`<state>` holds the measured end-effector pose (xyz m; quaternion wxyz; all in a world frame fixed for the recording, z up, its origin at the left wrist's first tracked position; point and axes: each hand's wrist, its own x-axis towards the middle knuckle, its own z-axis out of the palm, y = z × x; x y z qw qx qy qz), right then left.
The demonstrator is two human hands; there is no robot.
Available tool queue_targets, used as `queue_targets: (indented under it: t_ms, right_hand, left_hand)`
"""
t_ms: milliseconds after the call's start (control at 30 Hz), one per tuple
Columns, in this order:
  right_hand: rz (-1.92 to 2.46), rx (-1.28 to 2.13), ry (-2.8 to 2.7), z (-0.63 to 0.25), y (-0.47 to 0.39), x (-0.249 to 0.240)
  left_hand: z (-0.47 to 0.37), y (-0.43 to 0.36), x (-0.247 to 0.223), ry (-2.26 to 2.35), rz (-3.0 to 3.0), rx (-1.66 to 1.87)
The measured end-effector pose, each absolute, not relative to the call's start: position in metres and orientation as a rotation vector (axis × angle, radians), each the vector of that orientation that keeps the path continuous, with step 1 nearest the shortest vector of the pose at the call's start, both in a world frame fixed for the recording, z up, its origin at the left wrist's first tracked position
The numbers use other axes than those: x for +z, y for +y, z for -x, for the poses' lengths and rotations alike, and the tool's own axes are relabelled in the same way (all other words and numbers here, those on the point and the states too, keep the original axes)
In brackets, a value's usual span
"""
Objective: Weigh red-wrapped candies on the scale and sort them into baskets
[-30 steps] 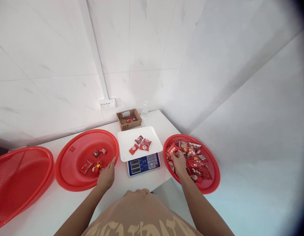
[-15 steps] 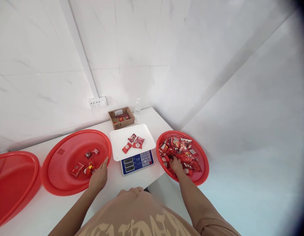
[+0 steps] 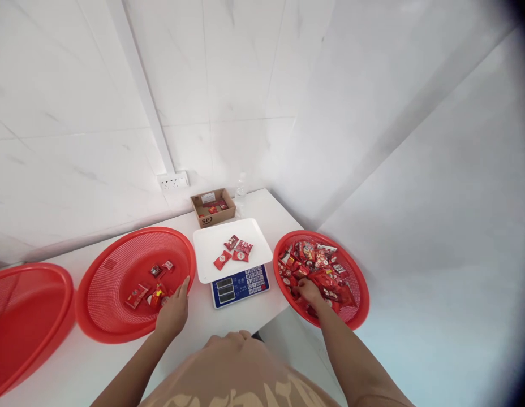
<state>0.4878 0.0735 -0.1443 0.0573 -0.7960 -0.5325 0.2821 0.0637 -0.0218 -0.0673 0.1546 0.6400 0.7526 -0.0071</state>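
Observation:
My left hand (image 3: pixel 173 314) lies over the near right rim of a red mesh basket (image 3: pixel 93 316), its fingers curled round the edge. Inside that basket are several small wrapped snacks, among them a red-and-yellow packet (image 3: pixel 157 295). On the right, my right hand (image 3: pixel 309 293) reaches into another red basket (image 3: pixel 363 291) heaped with red snack packets (image 3: pixel 317 257). Its fingers are closed at the packets, but what they grip is partly hidden. Between the baskets stands a digital scale (image 3: pixel 241 287) whose white tray (image 3: pixel 207 243) bears several red packets (image 3: pixel 240 256).
A third red basket (image 3: pixel 66 305) stands at the far left. Behind the scale are a small cardboard box (image 3: pixel 220 216) with red packets and a clear plastic bottle (image 3: pixel 241 186). A tiled wall with a socket strip (image 3: pixel 173 181) borders the white table (image 3: pixel 262 206).
My right hand has lifted and shifted slightly among the packets, showing more of its fingers. My left hand stays at the basket rim. The whole view has shifted a little.

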Motion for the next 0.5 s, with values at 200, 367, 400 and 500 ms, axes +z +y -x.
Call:
queue_targets:
  t_ms: [200,367,400,500]
  right_hand:
    - [2.261,0.847,-1.660,-0.490,0.081,-0.134]
    - [2.266,0.784,-1.797,-0.481,0.101,-0.125]
    - [2.310,0.784,-1.808,-0.479,0.104,-0.124]
    - [2.486,0.783,-1.767,-0.477,0.110,-0.125]
  left_hand:
    - [-0.062,-0.023,-0.071,2.160,-1.846,0.012]
    - [-0.059,-0.025,-0.079,2.168,-1.886,-0.017]
    - [-0.059,-0.025,-0.080,2.172,-1.892,-0.028]
    - [-0.059,-0.026,-0.082,2.180,-1.898,-0.035]
